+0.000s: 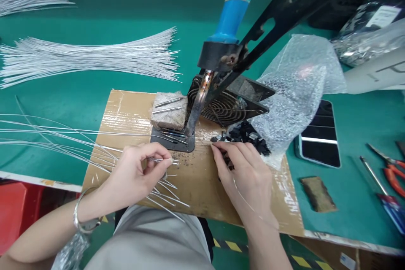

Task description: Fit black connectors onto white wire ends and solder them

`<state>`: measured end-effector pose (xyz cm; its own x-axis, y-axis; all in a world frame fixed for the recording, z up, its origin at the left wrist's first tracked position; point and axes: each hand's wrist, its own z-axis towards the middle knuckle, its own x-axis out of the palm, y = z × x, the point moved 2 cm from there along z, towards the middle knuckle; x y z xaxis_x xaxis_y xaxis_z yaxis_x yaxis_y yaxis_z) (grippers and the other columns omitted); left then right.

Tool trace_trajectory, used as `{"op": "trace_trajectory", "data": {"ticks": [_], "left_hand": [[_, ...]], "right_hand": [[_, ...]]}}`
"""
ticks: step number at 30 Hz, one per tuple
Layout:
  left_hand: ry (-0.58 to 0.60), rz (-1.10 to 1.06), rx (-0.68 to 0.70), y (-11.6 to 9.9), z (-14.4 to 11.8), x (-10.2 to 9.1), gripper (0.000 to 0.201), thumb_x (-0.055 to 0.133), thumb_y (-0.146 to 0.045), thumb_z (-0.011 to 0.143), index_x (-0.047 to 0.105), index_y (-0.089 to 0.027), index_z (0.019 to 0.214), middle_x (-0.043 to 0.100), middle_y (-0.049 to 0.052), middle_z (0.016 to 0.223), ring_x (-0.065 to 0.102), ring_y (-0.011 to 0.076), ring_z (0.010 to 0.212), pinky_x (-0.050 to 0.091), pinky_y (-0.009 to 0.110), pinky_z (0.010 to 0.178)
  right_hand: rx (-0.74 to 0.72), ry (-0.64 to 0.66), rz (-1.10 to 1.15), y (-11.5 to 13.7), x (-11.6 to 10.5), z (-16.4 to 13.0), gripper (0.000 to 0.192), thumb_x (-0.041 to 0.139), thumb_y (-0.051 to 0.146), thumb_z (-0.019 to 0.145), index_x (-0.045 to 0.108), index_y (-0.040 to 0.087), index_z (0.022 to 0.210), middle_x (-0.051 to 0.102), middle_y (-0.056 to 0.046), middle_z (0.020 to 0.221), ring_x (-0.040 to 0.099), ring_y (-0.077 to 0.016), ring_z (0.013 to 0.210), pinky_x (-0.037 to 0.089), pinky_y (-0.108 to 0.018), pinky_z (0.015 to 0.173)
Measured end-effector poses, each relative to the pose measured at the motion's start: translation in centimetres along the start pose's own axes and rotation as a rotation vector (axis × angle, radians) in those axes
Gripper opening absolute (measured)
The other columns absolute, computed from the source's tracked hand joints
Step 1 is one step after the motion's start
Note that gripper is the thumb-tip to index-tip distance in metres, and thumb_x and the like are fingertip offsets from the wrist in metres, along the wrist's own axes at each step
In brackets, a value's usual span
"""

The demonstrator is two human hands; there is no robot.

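Observation:
My left hand is closed in a pinch on thin silvery wires, whose ends show past its fingertips. More loose wires stick out beneath that hand over the cardboard sheet. My right hand is closed too, thumb and forefinger together at a small black piece. Right behind its knuckles lies a heap of black pieces. Between and above the hands, a blue-handled soldering iron points down, its bent tip over a dark plate. Metal rods lie on a greyish block.
A black fan stands behind the iron, under a black bracket. Wire bundles lie at the left. Right of the cardboard are a plastic bag, a phone, a brown sponge-like pad, red-handled pliers and a screwdriver.

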<state>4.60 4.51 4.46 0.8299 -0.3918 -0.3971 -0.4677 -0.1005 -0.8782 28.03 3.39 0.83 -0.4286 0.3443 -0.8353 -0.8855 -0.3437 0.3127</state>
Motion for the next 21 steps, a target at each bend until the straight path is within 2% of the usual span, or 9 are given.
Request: {"op": "trace_trajectory", "data": {"ticks": [5, 7, 10, 12, 14, 17, 21], "left_hand": [[-0.014, -0.02, 0.008, -0.3, 0.2, -0.2, 0.015, 0.064, -0.027, 0.094, 0.071, -0.017, 0.084, 0.067, 0.001, 0.068, 0.053, 0.012, 0.059, 0.038, 0.024, 0.051], [-0.009, -0.044, 0.012, -0.4, 0.4, -0.2, 0.016, 0.064, -0.027, 0.094, 0.07, -0.017, 0.082, 0.066, 0.001, 0.066, 0.053, 0.0119, 0.059, 0.038, 0.024, 0.051], [0.002, -0.074, 0.008, -0.6, 0.5, -0.3, 0.017, 0.064, -0.027, 0.094, 0.069, -0.017, 0.082, 0.065, 0.0, 0.066, 0.052, 0.0117, 0.059, 0.037, 0.024, 0.052], [0.008, -0.09, 0.003, -0.7, 0.5, -0.3, 0.017, 0.064, -0.027, 0.095, 0.069, -0.017, 0.082, 0.064, 0.0, 0.067, 0.051, 0.0116, 0.059, 0.037, 0.024, 0.053], [0.012, -0.107, -0.008, -0.7, 0.5, -0.3, 0.017, 0.064, -0.027, 0.095, 0.069, -0.017, 0.082, 0.063, 0.0, 0.067, 0.049, 0.0115, 0.059, 0.035, 0.024, 0.052], [0.012, -0.126, -0.028, -0.6, 0.6, -0.3, 0.018, 0.064, -0.029, 0.095, 0.069, -0.017, 0.082, 0.062, 0.0, 0.068, 0.045, 0.011, 0.058, 0.032, 0.025, 0.051], [0.007, -0.134, -0.027, -0.5, 0.7, -0.1, 0.019, 0.065, -0.031, 0.094, 0.069, -0.017, 0.082, 0.061, 0.001, 0.07, 0.047, 0.0115, 0.059, 0.032, 0.026, 0.052]], "right_hand": [[-0.004, -0.047, 0.005, 0.7, -0.4, -0.8, 0.002, 0.069, 0.011, 0.096, 0.071, 0.012, 0.097, 0.075, -0.007, 0.087, 0.07, -0.0184, 0.075, 0.057, -0.03, 0.074], [0.046, -0.098, 0.033, 1.1, -0.6, -1.4, 0.007, 0.071, 0.012, 0.095, 0.072, 0.014, 0.102, 0.077, -0.004, 0.084, 0.072, -0.0142, 0.068, 0.058, -0.025, 0.07], [0.292, -0.131, 0.285, 1.6, -0.5, -2.2, 0.009, 0.072, 0.017, 0.096, 0.073, 0.018, 0.104, 0.078, 0.0, 0.078, 0.073, -0.0116, 0.059, 0.061, -0.021, 0.063], [0.511, -0.12, 0.551, 2.0, -0.3, -2.4, 0.005, 0.073, 0.023, 0.094, 0.074, 0.021, 0.099, 0.078, 0.001, 0.075, 0.075, -0.0137, 0.058, 0.063, -0.022, 0.061], [0.659, -0.106, 0.759, 2.8, 0.0, -2.3, 0.004, 0.076, 0.026, 0.091, 0.075, 0.022, 0.093, 0.077, 0.001, 0.071, 0.076, -0.0161, 0.058, 0.065, -0.025, 0.06], [0.802, -0.106, 0.906, 3.9, 0.0, -1.7, 0.007, 0.081, 0.028, 0.087, 0.076, 0.023, 0.087, 0.075, 0.002, 0.065, 0.073, -0.0159, 0.056, 0.065, -0.026, 0.059], [0.938, -0.077, 1.023, 5.2, -0.2, -0.8, 0.006, 0.08, 0.027, 0.086, 0.078, 0.023, 0.09, 0.072, 0.002, 0.065, 0.07, -0.0145, 0.057, 0.063, -0.025, 0.057]]}}
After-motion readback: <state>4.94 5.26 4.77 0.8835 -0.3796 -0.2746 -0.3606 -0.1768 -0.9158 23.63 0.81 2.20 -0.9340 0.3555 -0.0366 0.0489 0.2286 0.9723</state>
